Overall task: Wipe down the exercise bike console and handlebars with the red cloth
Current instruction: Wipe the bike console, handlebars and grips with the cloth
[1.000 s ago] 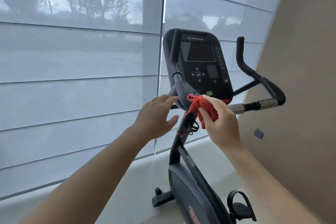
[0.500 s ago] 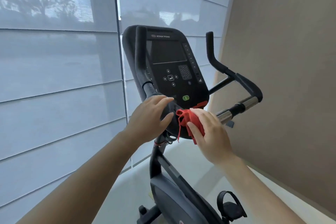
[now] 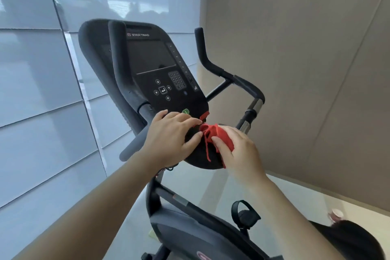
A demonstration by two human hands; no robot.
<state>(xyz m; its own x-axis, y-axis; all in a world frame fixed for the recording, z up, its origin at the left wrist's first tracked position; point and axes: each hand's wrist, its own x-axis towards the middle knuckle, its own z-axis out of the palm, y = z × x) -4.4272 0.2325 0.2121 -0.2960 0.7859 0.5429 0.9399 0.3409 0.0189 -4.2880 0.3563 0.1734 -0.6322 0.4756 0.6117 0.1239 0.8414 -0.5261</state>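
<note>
The black exercise bike console (image 3: 156, 65) with a dark screen and keypad stands before me. My right hand (image 3: 238, 150) grips the bunched red cloth (image 3: 219, 135) against the console's lower edge, with a loose strand hanging down. My left hand (image 3: 168, 139) lies flat with straight fingers on the console's bottom rim, fingertips close to the cloth. The left handlebar (image 3: 120, 65) rises in front of the console's left side. The right handlebar (image 3: 228, 74) curves up to the right, with a chrome grip section (image 3: 254, 107) below it.
Window blinds (image 3: 42, 91) fill the left side and a beige wall (image 3: 306, 69) the right. Below are the bike frame (image 3: 190, 234) and a pedal with strap (image 3: 244, 215). A dark object (image 3: 350, 238) sits at the lower right corner.
The view has moved closer and tilted. My left hand came from mid-air onto the console's lower rim. My right hand kept the cloth at the console's bottom edge.
</note>
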